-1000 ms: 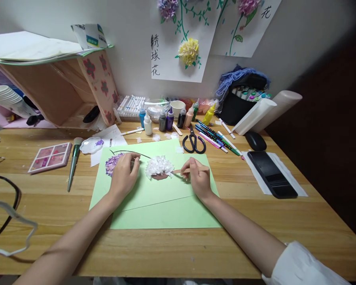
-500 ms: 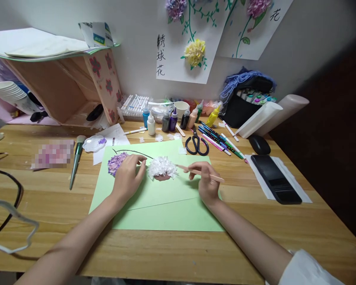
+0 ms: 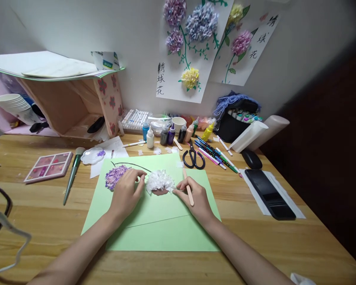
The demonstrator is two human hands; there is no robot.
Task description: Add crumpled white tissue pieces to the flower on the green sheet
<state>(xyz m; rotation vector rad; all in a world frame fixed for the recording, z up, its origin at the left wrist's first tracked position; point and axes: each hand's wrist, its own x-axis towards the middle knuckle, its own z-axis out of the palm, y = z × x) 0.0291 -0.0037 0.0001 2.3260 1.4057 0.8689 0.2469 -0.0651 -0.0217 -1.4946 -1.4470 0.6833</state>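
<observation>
A sheet of light green paper (image 3: 154, 237) lies on the table with a drawn curved stem on it. In its middle sits a white ruffled paper flower (image 3: 160, 180), with a brownish patch showing along its lower edge. My right hand (image 3: 195, 196) holds a wooden craft stick (image 3: 189, 189) between its fingers, and its fingertips reach the flower's right edge. Resting by the flower's left side is my left hand (image 3: 127, 194), thumb and forefinger apart, holding nothing visible. It partly covers a purple and pink paper flower (image 3: 115, 177).
Behind the paper stand several paint bottles (image 3: 171, 135), with black scissors (image 3: 193, 156) and pens (image 3: 215, 153) to the right. Farther right lie a phone (image 3: 269, 194) and a mouse (image 3: 252, 159). A brush (image 3: 73, 176) and a palette (image 3: 49, 167) lie left. Flower pictures (image 3: 178, 85) hang on the wall.
My right hand has moved left to the white flower's edge, and the craft stick has swung from nearly level to steep. The camera view has tilted up; my left hand stays by the flower.
</observation>
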